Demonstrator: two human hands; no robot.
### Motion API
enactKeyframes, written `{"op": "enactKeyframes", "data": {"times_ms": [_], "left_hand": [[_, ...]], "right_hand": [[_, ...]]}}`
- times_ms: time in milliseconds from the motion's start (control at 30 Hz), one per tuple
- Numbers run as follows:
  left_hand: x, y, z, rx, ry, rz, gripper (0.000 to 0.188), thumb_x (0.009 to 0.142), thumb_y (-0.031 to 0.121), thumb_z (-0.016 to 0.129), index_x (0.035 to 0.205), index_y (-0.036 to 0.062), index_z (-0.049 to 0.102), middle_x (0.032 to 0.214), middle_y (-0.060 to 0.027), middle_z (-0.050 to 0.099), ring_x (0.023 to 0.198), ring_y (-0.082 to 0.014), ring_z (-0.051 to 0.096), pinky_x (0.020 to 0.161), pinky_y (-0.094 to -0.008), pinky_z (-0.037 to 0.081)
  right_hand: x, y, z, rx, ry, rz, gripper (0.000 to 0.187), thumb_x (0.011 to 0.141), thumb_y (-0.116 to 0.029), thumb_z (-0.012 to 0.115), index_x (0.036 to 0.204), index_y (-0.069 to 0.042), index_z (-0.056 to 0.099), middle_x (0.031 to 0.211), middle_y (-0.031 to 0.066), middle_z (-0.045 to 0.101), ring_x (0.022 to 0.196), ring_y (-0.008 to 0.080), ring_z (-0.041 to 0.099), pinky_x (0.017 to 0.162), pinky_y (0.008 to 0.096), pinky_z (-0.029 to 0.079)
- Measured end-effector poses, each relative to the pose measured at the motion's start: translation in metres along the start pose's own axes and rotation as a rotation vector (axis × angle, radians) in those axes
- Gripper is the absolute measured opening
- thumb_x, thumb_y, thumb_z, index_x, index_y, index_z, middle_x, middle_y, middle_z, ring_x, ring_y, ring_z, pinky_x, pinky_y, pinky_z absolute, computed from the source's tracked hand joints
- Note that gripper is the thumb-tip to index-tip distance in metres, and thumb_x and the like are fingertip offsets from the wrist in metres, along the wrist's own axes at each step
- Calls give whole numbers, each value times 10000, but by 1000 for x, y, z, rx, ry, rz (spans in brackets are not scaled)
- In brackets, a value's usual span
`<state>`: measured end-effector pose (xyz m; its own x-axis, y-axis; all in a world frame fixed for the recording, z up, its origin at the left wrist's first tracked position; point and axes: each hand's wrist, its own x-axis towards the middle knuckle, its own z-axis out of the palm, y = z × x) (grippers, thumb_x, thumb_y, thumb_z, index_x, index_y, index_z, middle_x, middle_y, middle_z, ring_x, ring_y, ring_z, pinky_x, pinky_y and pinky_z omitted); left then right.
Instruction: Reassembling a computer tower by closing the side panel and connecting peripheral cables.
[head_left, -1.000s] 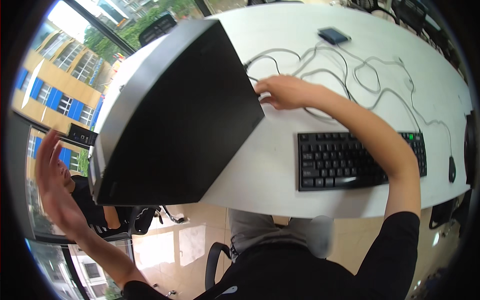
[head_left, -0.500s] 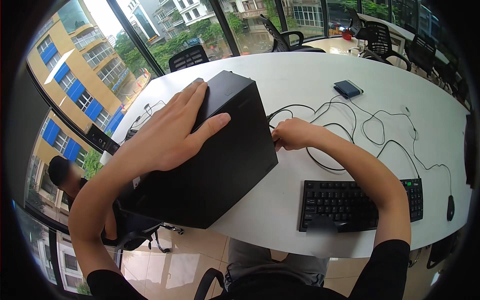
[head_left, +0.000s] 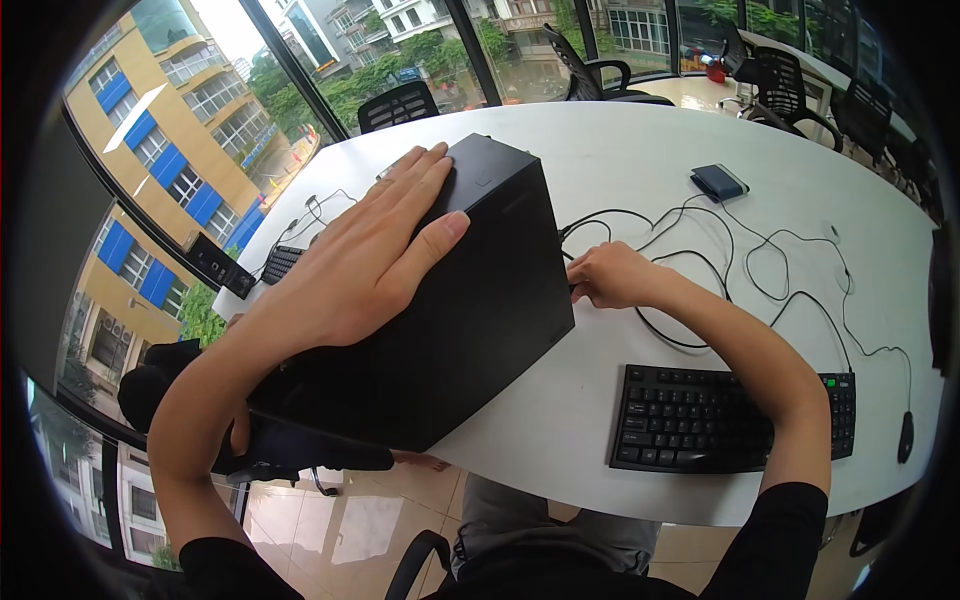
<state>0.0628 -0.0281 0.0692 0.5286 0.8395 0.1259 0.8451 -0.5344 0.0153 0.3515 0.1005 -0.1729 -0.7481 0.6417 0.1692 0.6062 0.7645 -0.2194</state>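
A black computer tower (head_left: 480, 290) stands at the table's near left edge, between my arms. My left hand (head_left: 370, 265) lies flat over its top edge, fingers stretched out and thumb spread onto the near side panel. At the tower's right end, my right hand (head_left: 618, 277) is closed, with thumb and fingers pinched together against the case. What the fingertips grip is mostly hidden; only a dark bit shows there. Black cables (head_left: 610, 212) run out from behind that end, just beyond my right hand. Below my right forearm is a black keyboard (head_left: 690, 420), partly covered by the arm.
The white oval table (head_left: 540, 440) carries a dark blue box-like item (head_left: 719, 182), looping thin cables and a black mouse (head_left: 906, 437) on the right. Another keyboard (head_left: 282, 262) and a black device (head_left: 218, 264) lie at the left. A person (head_left: 165, 385) sits close on the left. Chairs surround the table.
The whole view has shifted slightly to the left, so things appear further right. Both hands keep their places on the tower. The person on the left has bent lower, and a bare foot now shows.
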Motion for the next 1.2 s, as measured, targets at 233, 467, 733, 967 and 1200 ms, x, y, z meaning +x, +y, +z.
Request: {"op": "enactKeyframes", "data": {"times_ms": [233,467,733,967,1200], "left_hand": [[0,-5,5,-46,58,41,668,1179,427,389,1669,-26,362,1747,-241,341,1644,-374,284,1336,-447,201],[1,-10,8,-44,91,66,683,1177,449,393,1662,-31,370,1738,-239,360,1634,-374,304,1333,-443,217],[3,-13,14,-57,105,47,706,1172,482,388,1658,-30,380,1744,-225,356,1634,-367,306,1335,-442,216],[-2,-9,13,-60,130,60,715,1165,494,403,1648,-33,400,1742,-224,361,1623,-365,328,1329,-439,230],[5,-9,16,-46,130,117,663,1159,424,479,1613,-57,434,1695,-248,429,1584,-393,394,1308,-436,282]], "right_hand": [[-2,-5,-1,-5,34,-6,427,752,4,732,1111,-205,833,993,-57,810,995,236,752,741,398,597],[0,-3,-2,-1,34,7,398,761,-9,747,1088,-220,832,963,-43,804,921,241,754,716,399,589],[-5,-1,3,66,73,-5,304,800,-2,738,1024,-184,834,984,-20,808,864,267,749,724,409,592],[-6,-1,-1,178,93,14,387,736,75,714,1048,-125,826,936,45,799,816,287,748,726,410,595],[-39,-2,12,182,60,10,317,781,-45,776,1089,-120,771,1012,69,761,932,317,754,814,461,603]]}}
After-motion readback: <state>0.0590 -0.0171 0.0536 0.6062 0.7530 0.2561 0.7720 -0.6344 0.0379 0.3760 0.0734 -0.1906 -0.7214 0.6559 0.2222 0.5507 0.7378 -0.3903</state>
